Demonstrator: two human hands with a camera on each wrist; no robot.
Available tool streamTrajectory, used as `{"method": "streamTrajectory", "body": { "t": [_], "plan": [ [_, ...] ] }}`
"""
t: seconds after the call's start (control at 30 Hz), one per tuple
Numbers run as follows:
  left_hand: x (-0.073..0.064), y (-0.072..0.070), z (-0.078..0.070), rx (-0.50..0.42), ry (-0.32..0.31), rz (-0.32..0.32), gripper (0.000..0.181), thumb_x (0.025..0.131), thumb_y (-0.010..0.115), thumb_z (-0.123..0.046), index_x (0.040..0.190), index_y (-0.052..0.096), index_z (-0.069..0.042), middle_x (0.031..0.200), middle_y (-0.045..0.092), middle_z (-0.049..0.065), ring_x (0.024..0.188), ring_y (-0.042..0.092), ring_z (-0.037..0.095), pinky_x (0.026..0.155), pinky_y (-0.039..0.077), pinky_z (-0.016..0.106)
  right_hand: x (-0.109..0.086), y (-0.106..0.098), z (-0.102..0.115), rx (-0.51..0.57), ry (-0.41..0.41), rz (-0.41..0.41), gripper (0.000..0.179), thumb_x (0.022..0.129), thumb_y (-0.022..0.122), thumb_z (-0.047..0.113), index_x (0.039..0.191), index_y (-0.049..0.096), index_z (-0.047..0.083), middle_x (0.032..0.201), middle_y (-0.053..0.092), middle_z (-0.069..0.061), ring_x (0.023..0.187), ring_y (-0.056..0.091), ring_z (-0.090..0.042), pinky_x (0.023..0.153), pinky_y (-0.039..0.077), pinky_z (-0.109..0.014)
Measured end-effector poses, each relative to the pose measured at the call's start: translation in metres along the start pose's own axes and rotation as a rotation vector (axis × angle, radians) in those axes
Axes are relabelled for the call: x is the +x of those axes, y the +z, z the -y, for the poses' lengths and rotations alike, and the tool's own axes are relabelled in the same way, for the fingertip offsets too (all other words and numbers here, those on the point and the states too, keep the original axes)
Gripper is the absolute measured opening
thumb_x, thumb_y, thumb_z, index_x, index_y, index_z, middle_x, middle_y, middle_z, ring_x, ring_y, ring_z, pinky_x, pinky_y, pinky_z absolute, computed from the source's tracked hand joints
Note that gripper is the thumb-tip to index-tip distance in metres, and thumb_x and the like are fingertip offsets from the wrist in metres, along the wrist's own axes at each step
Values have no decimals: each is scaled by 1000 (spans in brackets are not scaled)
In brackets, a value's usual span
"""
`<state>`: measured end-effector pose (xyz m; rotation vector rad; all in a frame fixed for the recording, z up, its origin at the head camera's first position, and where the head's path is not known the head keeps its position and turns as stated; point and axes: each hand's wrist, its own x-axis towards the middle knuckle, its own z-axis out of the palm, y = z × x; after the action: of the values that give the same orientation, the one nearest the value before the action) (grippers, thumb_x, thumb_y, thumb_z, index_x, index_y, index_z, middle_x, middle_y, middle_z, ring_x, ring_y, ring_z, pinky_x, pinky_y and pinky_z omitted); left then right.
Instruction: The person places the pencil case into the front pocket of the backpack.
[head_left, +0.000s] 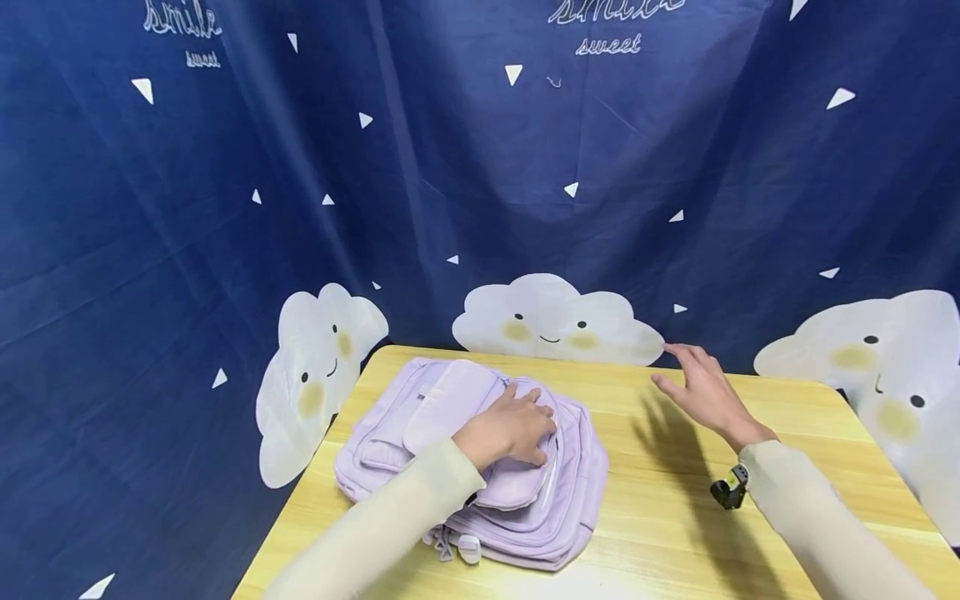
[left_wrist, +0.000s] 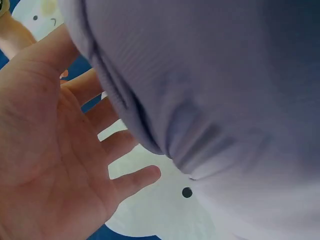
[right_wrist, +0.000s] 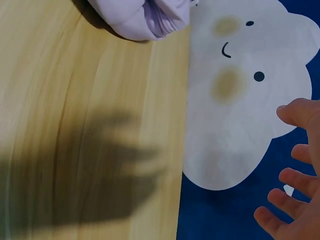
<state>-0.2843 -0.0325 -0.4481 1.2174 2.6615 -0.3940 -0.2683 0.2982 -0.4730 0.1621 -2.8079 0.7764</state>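
Note:
A lilac backpack (head_left: 455,402) lies flat on the left part of the wooden table, its front pockets facing up. Over its front pocket lies my left hand (head_left: 513,429), fingers spread and touching the fabric. Seen from the left wrist, the bag's cloth (left_wrist: 200,90) fills the right side and hides some fingertips of the left hand (left_wrist: 50,135). My right hand (head_left: 705,392) hovers above the table to the right of the bag, fingers apart and holding nothing. In the right wrist view, only a corner of the backpack (right_wrist: 135,20) appears, apart from that hand (right_wrist: 302,190).
The light wooden table (head_left: 652,533) has its far edge against a dark blue curtain (head_left: 480,167) printed with white clouds and triangles. A zipper charm (head_left: 469,548) hangs at the bag's near side. A black wrist device (head_left: 729,489) sits at the right cuff.

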Motion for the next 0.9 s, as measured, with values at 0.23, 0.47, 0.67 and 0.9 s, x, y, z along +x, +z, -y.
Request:
{"method": "streamTrajectory", "body": {
  "t": [0.23,0.47,0.67,0.9],
  "plan": [
    [8,-6,-4,107,-32,46,43,92,80,-53,131,78,-33,162,57,-13,164,36,20,135,27,58,14,0,10,-43,-15,56,72,110,64,37,164,39,-3,163,36,-38,146,33,-65,116,30,-81],
    [12,-12,-3,141,-32,87,46,92,80,-57,132,78,-35,154,64,-14,160,42,19,135,27,57,31,-7,7,-130,9,82,76,111,60,41,169,32,0,165,34,-38,148,31,-65,113,30,-85],
    [29,-34,22,-70,-10,-47,33,99,73,-41,130,80,-31,129,79,-7,128,70,18,120,47,46,38,-13,-3,-164,48,118,75,113,55,42,169,30,0,165,31,-40,148,28,-65,113,30,-85],
    [55,-45,54,-118,-155,-276,18,106,63,-28,96,77,-24,101,77,-5,104,75,22,94,59,46,42,-12,-7,-200,76,114,79,114,48,53,169,29,1,165,30,-39,149,25,-66,111,31,-85]
  ]
}}
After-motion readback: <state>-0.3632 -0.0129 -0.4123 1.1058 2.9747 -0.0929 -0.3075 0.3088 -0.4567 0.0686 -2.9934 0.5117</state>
